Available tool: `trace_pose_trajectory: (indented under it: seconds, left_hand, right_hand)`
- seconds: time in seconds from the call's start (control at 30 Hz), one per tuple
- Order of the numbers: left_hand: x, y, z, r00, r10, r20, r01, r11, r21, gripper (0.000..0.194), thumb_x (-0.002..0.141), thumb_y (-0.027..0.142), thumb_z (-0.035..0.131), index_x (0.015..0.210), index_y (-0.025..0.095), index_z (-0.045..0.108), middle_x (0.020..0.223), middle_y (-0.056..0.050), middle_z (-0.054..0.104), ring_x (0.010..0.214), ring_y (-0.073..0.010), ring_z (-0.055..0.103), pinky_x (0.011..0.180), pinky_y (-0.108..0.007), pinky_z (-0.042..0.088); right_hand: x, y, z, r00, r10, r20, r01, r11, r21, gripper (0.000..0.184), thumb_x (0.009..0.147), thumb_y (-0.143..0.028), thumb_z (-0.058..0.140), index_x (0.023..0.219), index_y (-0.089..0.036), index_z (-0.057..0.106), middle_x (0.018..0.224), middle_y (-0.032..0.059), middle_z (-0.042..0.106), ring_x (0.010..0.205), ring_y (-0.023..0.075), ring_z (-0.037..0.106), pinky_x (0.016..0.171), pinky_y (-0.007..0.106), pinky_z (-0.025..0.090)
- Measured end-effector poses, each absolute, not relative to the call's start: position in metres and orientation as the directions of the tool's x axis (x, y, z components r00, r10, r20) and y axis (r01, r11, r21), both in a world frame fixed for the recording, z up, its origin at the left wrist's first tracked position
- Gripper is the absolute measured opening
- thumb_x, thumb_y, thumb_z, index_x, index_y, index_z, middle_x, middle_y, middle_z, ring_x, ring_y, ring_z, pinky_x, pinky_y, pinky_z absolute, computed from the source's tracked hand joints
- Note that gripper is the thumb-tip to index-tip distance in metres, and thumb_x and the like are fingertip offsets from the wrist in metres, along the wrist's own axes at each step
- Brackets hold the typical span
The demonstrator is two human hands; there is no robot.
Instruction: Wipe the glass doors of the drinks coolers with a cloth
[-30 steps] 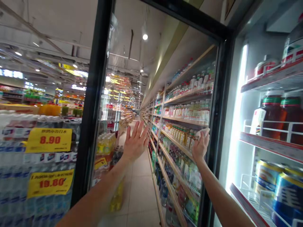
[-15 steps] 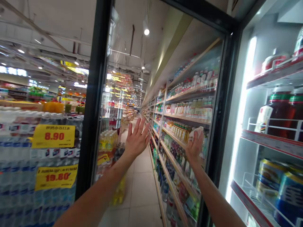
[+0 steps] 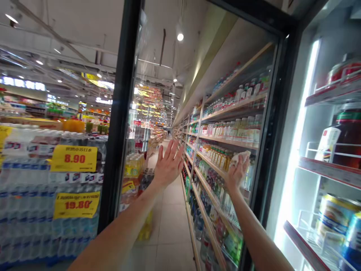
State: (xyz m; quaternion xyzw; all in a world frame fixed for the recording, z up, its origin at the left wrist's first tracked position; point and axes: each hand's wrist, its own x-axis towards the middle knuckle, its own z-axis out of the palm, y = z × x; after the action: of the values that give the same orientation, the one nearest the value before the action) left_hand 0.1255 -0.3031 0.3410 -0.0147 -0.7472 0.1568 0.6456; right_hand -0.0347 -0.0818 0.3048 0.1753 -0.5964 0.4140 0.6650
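A tall glass door (image 3: 190,22) in a black frame stands open in front of me. My left hand (image 3: 168,165) is raised with its palm to the pane and fingers spread, holding nothing; it appears to rest on the glass. A crumpled white cloth (image 3: 241,156) lies under the fingers of my right hand (image 3: 236,175), pressed toward the pane near the hinge side. Part of the cloth is hidden behind that hand. Through or on the glass I see long rows of drink shelves.
On the right, a lit cooler (image 3: 313,94) holds large dark bottles (image 3: 352,139) and cans (image 3: 331,214) on wire-fronted shelves. Stacked water bottles (image 3: 31,203) with yellow price signs (image 3: 75,158) stand to the left, beyond the black door edge (image 3: 120,113).
My view has turned slightly left, so the door, cooler and price signs sit further right. Both hands keep nearly the same places on the door, the right one still with the cloth.
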Motion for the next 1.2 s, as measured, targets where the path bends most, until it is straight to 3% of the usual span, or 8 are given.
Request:
trace_pose_trajectory:
  seconds: [0.23,0.5,0.6,0.73,0.8,0.97,1.03,1.2]
  left_hand:
    - [0.136,-0.316,0.340,-0.174,0.301,0.938,-0.100,0.942,-0.321,0.040,0.085,0.027,0.045,0.124,0.021,0.046,0.139,-0.009,0.037,0.134,-0.0221,0.023,0.109,-0.046,0.017]
    - [0.169,-0.370,0.322,-0.078,0.126,0.989,-0.247,0.959,-0.142,0.050,0.083,0.027,0.049,0.131,0.020,0.038,0.141,-0.012,0.034,0.136,-0.0248,0.016,0.109,-0.050,0.015]
    - [0.169,-0.369,0.321,-0.080,0.122,0.989,-0.238,0.962,-0.137,0.051,0.083,0.028,0.048,0.132,0.022,0.037,0.141,-0.010,0.035,0.136,-0.0243,0.017,0.109,-0.049,0.014]
    - [0.170,-0.367,0.322,-0.087,0.108,0.990,-0.221,0.967,-0.125,0.050,0.084,0.028,0.046,0.133,0.023,0.035,0.142,-0.008,0.033,0.136,-0.0231,0.016,0.109,-0.048,0.014]
    - [0.172,-0.368,0.322,-0.102,0.112,0.989,-0.222,0.966,-0.132,0.050,0.085,0.028,0.045,0.133,0.022,0.036,0.142,-0.009,0.034,0.136,-0.0233,0.015,0.109,-0.048,0.015]
    - [0.174,-0.369,0.322,-0.113,0.124,0.986,-0.248,0.957,-0.149,0.047,0.085,0.027,0.046,0.130,0.020,0.040,0.140,-0.011,0.037,0.136,-0.0241,0.015,0.109,-0.049,0.016]
    - [0.174,-0.368,0.322,-0.110,0.122,0.986,-0.246,0.958,-0.146,0.047,0.084,0.027,0.046,0.130,0.019,0.040,0.139,-0.011,0.037,0.136,-0.0239,0.015,0.109,-0.049,0.017]
    - [0.174,-0.369,0.322,-0.117,0.116,0.986,-0.223,0.965,-0.140,0.047,0.084,0.026,0.046,0.130,0.020,0.040,0.140,-0.010,0.036,0.136,-0.0243,0.014,0.109,-0.050,0.016]
  right_hand:
    - [0.012,-0.139,0.280,0.176,-0.238,0.955,-0.768,0.573,0.284,0.055,0.083,-0.018,0.040,0.137,-0.026,0.029,0.144,0.0083,0.030,0.135,0.0260,0.022,0.105,0.052,0.027]
    - [-0.004,-0.132,0.341,0.046,0.216,0.975,-0.784,0.614,-0.099,0.052,0.084,-0.018,0.034,0.135,-0.019,0.034,0.145,0.0114,0.027,0.135,0.0273,0.019,0.105,0.056,0.023]
    - [0.033,-0.171,0.315,0.155,-0.129,0.979,-0.814,0.544,0.201,0.054,0.082,-0.015,0.038,0.136,-0.021,0.034,0.143,0.0085,0.033,0.137,0.0248,0.016,0.107,0.052,0.023]
    - [0.068,-0.200,0.270,0.357,-0.560,0.747,-0.768,0.279,0.576,0.055,0.079,-0.013,0.042,0.132,-0.027,0.039,0.136,0.0012,0.045,0.135,0.0186,0.023,0.110,0.044,0.023]
    - [0.061,-0.194,0.283,0.345,-0.527,0.777,-0.769,0.316,0.556,0.054,0.080,-0.013,0.042,0.132,-0.028,0.039,0.136,0.0010,0.045,0.134,0.0182,0.025,0.110,0.044,0.023]
    - [0.023,-0.172,0.383,0.125,0.048,0.991,-0.823,0.563,0.077,0.050,0.083,-0.018,0.036,0.133,-0.022,0.037,0.145,0.0070,0.028,0.136,0.0249,0.019,0.107,0.052,0.023]
    - [0.025,-0.175,0.390,0.119,0.083,0.989,-0.823,0.566,0.052,0.051,0.083,-0.017,0.036,0.134,-0.021,0.036,0.146,0.0072,0.026,0.136,0.0252,0.018,0.106,0.053,0.024]
    - [0.060,-0.194,0.307,0.374,-0.510,0.774,-0.749,0.326,0.576,0.051,0.080,-0.012,0.042,0.129,-0.025,0.042,0.136,0.0040,0.044,0.135,0.0204,0.021,0.107,0.045,0.026]
